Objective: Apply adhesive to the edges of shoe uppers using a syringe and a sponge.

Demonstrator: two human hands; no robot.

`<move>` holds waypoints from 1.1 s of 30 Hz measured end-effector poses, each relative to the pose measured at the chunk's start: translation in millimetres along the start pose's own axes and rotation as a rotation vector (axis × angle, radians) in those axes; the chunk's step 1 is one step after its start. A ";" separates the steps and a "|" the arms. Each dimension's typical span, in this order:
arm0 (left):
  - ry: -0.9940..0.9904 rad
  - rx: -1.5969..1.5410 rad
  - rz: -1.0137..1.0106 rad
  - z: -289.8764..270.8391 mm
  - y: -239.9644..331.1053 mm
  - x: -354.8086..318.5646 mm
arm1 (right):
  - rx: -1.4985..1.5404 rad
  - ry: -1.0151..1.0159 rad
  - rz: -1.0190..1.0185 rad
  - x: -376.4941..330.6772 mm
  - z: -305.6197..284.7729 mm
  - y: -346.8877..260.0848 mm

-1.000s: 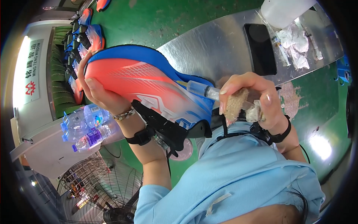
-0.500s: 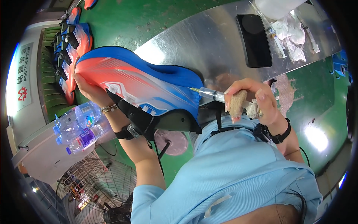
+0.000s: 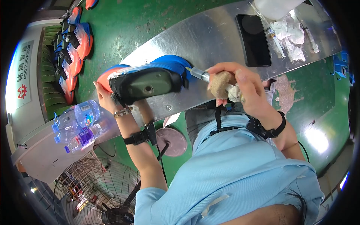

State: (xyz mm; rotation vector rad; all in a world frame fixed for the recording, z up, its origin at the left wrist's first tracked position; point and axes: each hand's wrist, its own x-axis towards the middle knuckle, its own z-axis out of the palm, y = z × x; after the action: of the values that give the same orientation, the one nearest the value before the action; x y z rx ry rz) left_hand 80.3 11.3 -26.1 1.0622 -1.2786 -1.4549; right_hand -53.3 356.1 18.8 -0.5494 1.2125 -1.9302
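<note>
My left hand grips a blue and orange sports shoe by its toe end, holding it on its side over the metal table so the dark opening with a grey-green last inside faces me. My right hand is shut on a syringe-like applicator together with a brownish rag. The applicator's tip touches the heel edge of the shoe.
A black phone, crumpled white wipes and a white container lie on the table's far part. Several matching shoes sit on a green conveyor at left. Plastic water bottles and a fan are at lower left.
My left hand has turned the shoe from side-on to opening-up and lowered it toward the table. My right hand stays at the heel with the applicator.
</note>
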 end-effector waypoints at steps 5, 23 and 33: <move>0.131 0.171 -0.074 -39.2 1.2 -43.7 | 0.001 0.047 -0.014 11.9 8.4 8.0; -0.500 -0.246 -0.608 -110.9 -19.5 -213.0 | 0.025 0.105 0.011 12.2 21.9 17.6; -0.723 -0.356 -0.690 -64.1 -38.4 -225.8 | 0.036 0.054 0.093 0.9 22.1 -8.8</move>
State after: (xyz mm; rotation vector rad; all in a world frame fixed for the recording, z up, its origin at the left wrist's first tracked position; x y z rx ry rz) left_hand 190.3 219.1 -61.3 0.7774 -1.0704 -2.6522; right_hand -41.7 345.2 36.6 -0.4172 1.2136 -1.8945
